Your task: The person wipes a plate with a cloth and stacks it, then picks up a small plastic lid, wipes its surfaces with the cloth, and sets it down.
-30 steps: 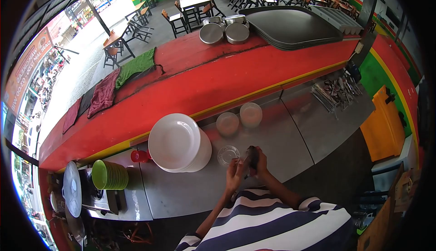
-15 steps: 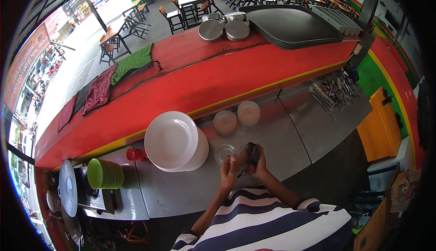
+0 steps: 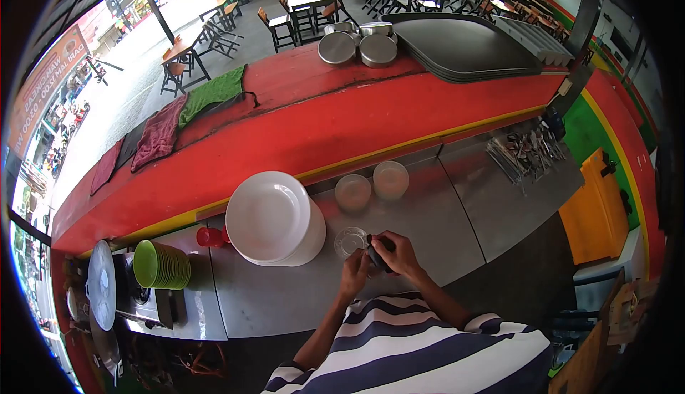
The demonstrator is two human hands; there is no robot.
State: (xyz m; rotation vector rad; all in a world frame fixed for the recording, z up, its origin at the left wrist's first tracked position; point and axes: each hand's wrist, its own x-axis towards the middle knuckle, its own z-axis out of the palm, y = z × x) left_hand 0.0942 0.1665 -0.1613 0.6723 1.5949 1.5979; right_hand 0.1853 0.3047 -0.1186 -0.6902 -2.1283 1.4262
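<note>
My right hand [image 3: 398,253] is closed on a dark cloth [image 3: 379,257], bunched up in front of me. Close against it, my left hand [image 3: 354,273] has its fingers curled in; what lies inside them is hidden. Just beyond the left fingers, a clear glass dish [image 3: 350,242] rests on the steel counter. Farther back on the counter stand two round, pale, translucent containers, a left one [image 3: 353,193] and a right one [image 3: 391,180].
A tall stack of white plates [image 3: 267,216] stands left of my hands, beside a red cup [image 3: 210,237]. Green bowls [image 3: 160,265] are stacked farther left. Loose cutlery [image 3: 524,153] lies at right. The red ledge [image 3: 285,116] bears cloths, metal tins [image 3: 357,46] and dark trays [image 3: 464,48].
My right hand has turned over, its back now facing up, and the dark cloth sits lower between my hands. A clear glass seen between them earlier no longer shows. My left hand has shifted slightly left.
</note>
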